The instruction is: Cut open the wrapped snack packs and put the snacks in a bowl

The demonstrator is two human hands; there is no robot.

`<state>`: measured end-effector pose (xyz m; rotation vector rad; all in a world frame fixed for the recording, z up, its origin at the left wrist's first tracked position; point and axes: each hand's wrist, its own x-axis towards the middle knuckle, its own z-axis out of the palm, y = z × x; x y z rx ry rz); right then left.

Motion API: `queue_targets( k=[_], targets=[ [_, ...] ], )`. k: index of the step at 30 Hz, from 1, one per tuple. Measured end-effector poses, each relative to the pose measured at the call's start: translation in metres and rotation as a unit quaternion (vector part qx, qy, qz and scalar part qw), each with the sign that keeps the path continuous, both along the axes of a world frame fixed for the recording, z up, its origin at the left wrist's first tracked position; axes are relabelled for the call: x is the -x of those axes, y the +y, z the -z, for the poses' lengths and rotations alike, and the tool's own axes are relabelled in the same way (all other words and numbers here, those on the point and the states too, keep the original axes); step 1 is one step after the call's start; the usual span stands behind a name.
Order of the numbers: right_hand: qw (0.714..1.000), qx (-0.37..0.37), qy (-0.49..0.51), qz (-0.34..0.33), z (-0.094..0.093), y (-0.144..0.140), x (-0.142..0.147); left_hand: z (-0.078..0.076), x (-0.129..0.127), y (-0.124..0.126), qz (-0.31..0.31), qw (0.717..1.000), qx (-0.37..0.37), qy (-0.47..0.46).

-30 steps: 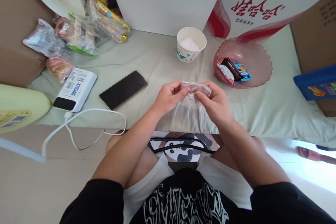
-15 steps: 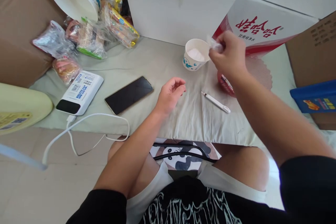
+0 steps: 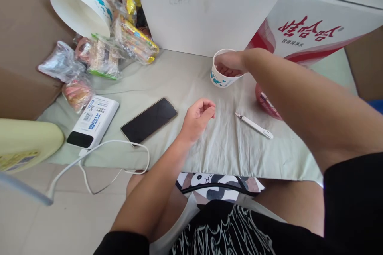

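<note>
I have the right hand [image 3: 229, 63] stretched out toward twelve o'clock, forearm running in from the lower right, fingers dipped down into the mouth of the paper cup [image 3: 223, 77]. Whether those fingers are pinched on anything inside, I cannot tell; the cup wall hides them. The cup stands upright on the pale green cloth [image 3: 179, 83], mouth facing up, at about one o'clock from my left hand [image 3: 197, 117]. That left hand rests on the cloth, loosely curled, palm turned inward, holding nothing. At three o'clock from it lies a white pen-like stick [image 3: 254, 126], long axis running from ten toward four o'clock. A dark phone [image 3: 149, 120] lies at nine o'clock of the left hand.
</note>
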<state>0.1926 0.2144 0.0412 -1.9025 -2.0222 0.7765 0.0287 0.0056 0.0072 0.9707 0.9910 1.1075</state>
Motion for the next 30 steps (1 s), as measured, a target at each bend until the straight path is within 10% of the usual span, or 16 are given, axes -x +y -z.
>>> queue_targets(
  k=[2, 7, 14, 20, 24, 30],
  targets=[
    [0.988, 0.15, -0.029, 0.0, -0.026, -0.024, -0.001, 0.0, -0.001, 0.0, -0.002, 1.0, -0.003, 0.001],
    [0.985, -0.119, -0.085, -0.094, -0.049, -0.093, -0.034, 0.002, -0.006, 0.0, -0.026, 0.999, -0.019, 0.007],
    [0.96, -0.153, -0.179, -0.148, -0.009, -0.107, -0.054, 0.014, -0.011, 0.004, -0.05, 0.997, -0.034, 0.046],
    [0.941, -0.239, -0.204, -0.125, -0.061, -0.145, -0.117, 0.005, -0.019, 0.006, -0.067, 0.985, -0.134, 0.083],
    [0.929, -0.279, -0.242, -0.01, -0.076, -0.184, -0.225, -0.039, -0.086, 0.025, 0.029, 0.964, -0.241, 0.108],
    [0.929, -0.22, -0.273, 0.123, -0.032, -0.189, -0.351, -0.096, -0.257, 0.072, 0.163, 0.919, -0.324, 0.156]
  ],
)
